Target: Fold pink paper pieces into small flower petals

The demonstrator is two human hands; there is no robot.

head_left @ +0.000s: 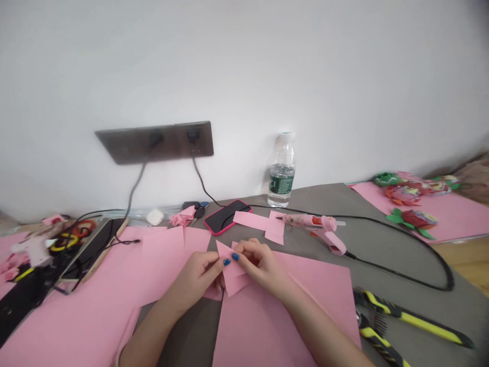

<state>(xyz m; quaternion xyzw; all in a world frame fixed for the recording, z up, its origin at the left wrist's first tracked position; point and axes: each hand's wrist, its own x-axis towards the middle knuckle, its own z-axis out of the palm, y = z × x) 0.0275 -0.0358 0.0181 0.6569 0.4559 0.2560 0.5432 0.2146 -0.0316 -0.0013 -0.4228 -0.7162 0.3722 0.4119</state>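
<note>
My left hand (198,278) and my right hand (262,265) meet at the middle of the table, both pinched on a small folded piece of pink paper (231,275). The thumbs, with blue nails, press side by side on its top fold. The piece is held just above a large pink sheet (305,295) on the grey table (382,250). Another large pink sheet (114,295) lies to the left of my hands.
A pink glue gun (324,229) with a black cable lies behind my right hand. Near it are a phone (225,216), pink paper strips (263,224) and a water bottle (281,176). Yellow-black shears (401,316) lie at right. Finished paper flowers (412,204) sit far right.
</note>
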